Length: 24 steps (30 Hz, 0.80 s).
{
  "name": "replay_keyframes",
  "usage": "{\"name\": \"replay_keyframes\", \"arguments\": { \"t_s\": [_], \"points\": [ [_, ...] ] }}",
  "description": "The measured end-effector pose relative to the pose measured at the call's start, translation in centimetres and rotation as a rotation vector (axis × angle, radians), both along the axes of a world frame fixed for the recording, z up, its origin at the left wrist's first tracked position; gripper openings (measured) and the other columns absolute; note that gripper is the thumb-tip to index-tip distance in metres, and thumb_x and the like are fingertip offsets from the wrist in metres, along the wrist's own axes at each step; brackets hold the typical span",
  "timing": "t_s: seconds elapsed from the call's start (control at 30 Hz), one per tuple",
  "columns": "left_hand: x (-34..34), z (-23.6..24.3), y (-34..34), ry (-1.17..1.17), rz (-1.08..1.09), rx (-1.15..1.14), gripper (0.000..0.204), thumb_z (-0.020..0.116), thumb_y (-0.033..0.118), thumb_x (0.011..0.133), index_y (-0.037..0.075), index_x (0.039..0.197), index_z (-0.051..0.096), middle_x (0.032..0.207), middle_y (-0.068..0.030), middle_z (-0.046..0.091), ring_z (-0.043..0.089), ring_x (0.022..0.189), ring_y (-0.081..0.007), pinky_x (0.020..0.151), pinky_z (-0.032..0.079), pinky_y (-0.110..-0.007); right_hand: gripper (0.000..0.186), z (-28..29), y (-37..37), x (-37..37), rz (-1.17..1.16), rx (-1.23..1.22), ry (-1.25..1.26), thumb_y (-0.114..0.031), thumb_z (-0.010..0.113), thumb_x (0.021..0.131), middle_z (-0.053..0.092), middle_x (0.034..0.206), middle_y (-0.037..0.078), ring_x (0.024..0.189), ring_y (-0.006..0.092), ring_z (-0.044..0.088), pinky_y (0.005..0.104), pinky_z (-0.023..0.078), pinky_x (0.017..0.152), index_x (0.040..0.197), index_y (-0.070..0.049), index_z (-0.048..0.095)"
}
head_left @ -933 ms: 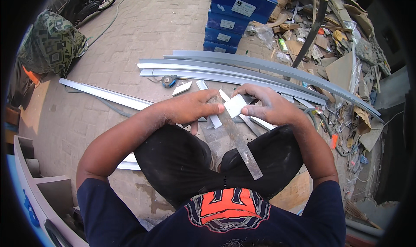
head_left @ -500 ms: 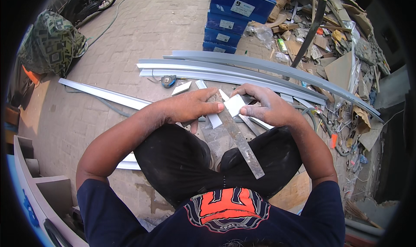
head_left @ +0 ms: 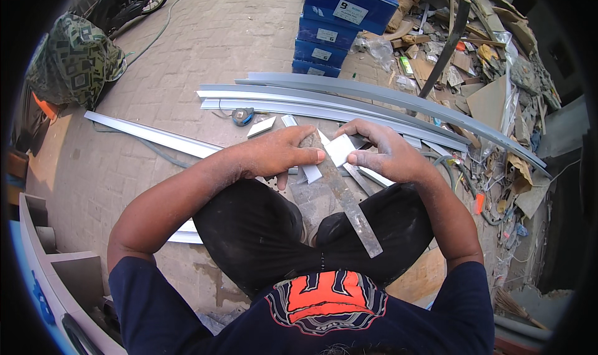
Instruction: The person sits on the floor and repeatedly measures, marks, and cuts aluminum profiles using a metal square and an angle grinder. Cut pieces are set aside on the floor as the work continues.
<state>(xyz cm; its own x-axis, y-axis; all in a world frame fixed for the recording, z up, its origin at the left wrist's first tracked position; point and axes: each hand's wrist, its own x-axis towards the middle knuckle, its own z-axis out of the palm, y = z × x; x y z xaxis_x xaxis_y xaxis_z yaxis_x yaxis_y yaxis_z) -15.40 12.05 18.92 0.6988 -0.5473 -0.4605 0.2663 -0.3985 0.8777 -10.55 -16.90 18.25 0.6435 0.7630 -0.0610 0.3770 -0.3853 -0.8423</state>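
My left hand (head_left: 277, 151) is closed, thumb on top, around the upper end of a worn flat metal bar (head_left: 356, 213). The bar slants down over my lap toward my right knee. Between thumb and fingers of my right hand (head_left: 387, 154) is a small white square-faced piece (head_left: 340, 150), close against the bar's right edge. Under my left hand a short white strip (head_left: 311, 173) shows partly. Another thin metal strip (head_left: 359, 182) lies below the white piece, its upper part hidden.
Long aluminium profiles (head_left: 299, 93) lie across the ground ahead, with a blue tape measure (head_left: 243, 117) beside them. One more profile (head_left: 149, 135) extends to the left. Blue boxes (head_left: 324, 34) are stacked behind. Rubble and scrap (head_left: 461, 62) fill the right side.
Both hands hold the same things in nearly the same place. The white piece and the bar have shifted very slightly to the right, and fingers of my left hand have moved a little.
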Motion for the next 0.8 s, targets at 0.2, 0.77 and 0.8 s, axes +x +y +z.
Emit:
{"name": "replay_keyframes", "arguments": {
  "t_s": [0.2,0.77,0.8],
  "points": [
    [0.1,-0.4,0.0,-0.012,0.011,0.023,0.08,0.069,0.047,0.109,-0.009,0.16,0.041,0.115,-0.0195,0.071,0.068,0.068,-0.0155,0.049,0.056,-0.027,0.061,0.1,-0.1,0.1,0.001,-0.037,0.022,-0.046,0.077,0.097,0.068,0.128,0.014,0.12,0.0251,0.065,0.0401,0.051,0.108,0.14,-0.002,0.068],
    [-0.4,0.4,-0.4,-0.088,0.033,0.019,0.071,0.069,0.045,0.109,-0.006,0.155,0.047,0.11,-0.0161,0.07,0.068,0.07,-0.0157,0.049,0.057,-0.028,0.064,1.1,-0.3,-0.5,-0.002,-0.051,-0.025,-0.044,0.075,0.098,0.069,0.141,0.016,0.127,0.0293,0.066,0.0428,0.05,0.111,0.146,-0.003,0.065],
    [-0.4,0.5,-0.4,-0.1,0.031,0.012,0.069,0.069,0.044,0.109,-0.005,0.154,0.049,0.11,-0.0157,0.07,0.069,0.07,-0.0159,0.049,0.057,-0.028,0.065,1.2,-0.3,-0.6,0.01,-0.012,-0.047,-0.043,0.074,0.098,0.068,0.144,0.016,0.13,0.03,0.066,0.0434,0.05,0.112,0.147,-0.003,0.065]
  ]
}}
